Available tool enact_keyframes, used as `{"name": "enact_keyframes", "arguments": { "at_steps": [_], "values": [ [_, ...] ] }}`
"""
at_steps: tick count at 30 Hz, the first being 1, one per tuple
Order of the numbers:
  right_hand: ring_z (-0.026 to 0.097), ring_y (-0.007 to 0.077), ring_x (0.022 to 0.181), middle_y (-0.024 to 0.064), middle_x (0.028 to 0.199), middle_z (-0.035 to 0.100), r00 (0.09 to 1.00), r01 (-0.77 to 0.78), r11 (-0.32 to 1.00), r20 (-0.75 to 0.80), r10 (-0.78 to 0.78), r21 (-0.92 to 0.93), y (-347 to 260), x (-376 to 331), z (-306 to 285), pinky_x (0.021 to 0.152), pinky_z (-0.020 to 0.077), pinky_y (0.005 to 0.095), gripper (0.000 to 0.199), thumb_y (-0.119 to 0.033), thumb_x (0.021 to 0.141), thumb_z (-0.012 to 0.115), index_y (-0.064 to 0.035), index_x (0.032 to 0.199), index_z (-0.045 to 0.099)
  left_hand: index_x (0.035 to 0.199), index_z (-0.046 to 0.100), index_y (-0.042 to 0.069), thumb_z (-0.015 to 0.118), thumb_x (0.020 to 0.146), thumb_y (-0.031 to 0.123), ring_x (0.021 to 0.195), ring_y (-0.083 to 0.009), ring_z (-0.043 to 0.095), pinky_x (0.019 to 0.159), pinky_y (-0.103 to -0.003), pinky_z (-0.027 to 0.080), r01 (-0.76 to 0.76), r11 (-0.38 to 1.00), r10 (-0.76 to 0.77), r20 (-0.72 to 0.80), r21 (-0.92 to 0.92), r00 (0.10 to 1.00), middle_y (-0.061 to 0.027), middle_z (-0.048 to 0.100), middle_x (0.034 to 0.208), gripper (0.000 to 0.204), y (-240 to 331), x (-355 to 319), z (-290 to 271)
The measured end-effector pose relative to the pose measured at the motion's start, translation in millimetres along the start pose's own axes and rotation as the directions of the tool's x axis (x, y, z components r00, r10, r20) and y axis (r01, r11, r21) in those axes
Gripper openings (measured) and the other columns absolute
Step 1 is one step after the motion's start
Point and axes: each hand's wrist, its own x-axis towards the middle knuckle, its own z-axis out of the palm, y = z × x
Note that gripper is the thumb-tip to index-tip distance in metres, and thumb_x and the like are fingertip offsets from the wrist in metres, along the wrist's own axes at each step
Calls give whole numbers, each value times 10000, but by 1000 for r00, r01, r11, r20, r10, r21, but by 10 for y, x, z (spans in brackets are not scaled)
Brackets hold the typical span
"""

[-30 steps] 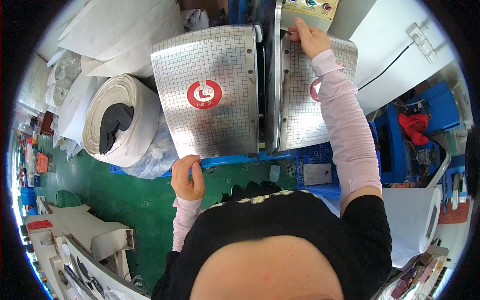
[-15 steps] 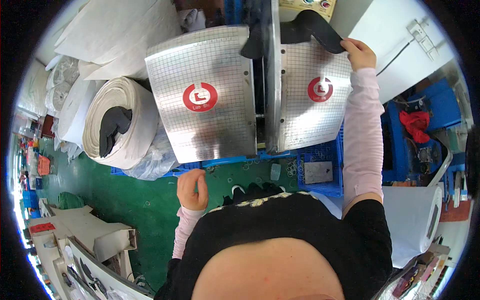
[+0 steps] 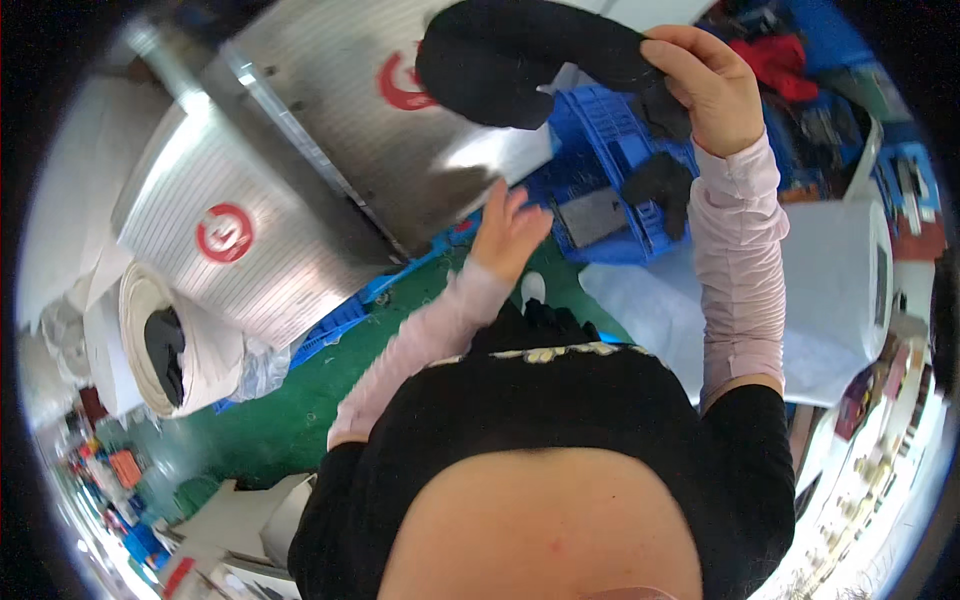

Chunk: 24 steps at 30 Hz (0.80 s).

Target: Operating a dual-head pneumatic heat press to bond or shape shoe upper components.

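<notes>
My right hand (image 3: 722, 95) is raised at the upper right, thumb and fingers pinching one end of a black curved flat piece (image 3: 500, 65), perhaps fabric or foam. The piece hangs out to the left, in front of a shiny metal plate (image 3: 350, 120) with a red round mark. Below it my left hand (image 3: 510, 235) hovers, slightly blurred, its fingers apart and nothing in them. Nearest to that hand is a blue plastic crate (image 3: 628, 150). A grey block (image 3: 592, 217) and a dark piece (image 3: 660, 190) are at the crate.
A second gridded metal plate (image 3: 240, 225) stands at left, with a metal edge between the two. Left of it lies a thick white roll (image 3: 205, 365) with a black piece (image 3: 166, 355) on its end. Another white roll (image 3: 835, 290) sits right, beyond my right arm.
My view has swung right. The right hand has carried the black piece off the right-hand plate, toward the crate. My left hand has risen and its fingers have spread.
</notes>
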Motion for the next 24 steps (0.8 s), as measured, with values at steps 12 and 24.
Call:
{"name": "enact_keyframes", "arguments": {
  "at_steps": [12,24],
  "values": [
    [419,54,521,-12,653,551,851,-254,967,-471,231,15,1153,-528,-1619,458,310,194,208,-123,742,694,-7,911,661,1087,529,80,569,843,176,867,-155,579,754,-285,462,196,979,-183,200,-49,963,-68,604,986,265,-1036,1647,1183],
    [462,86,464,31,687,566,377,-476,762,-680,628,440,3618,-2041,-1644,413,367,220,189,-86,789,662,-16,932,559,1024,567,58,643,757,322,873,-346,614,773,-398,483,92,220,-148,-60,971,987,-166,641,931,383,-2257,2617,1240]
  ]
}}
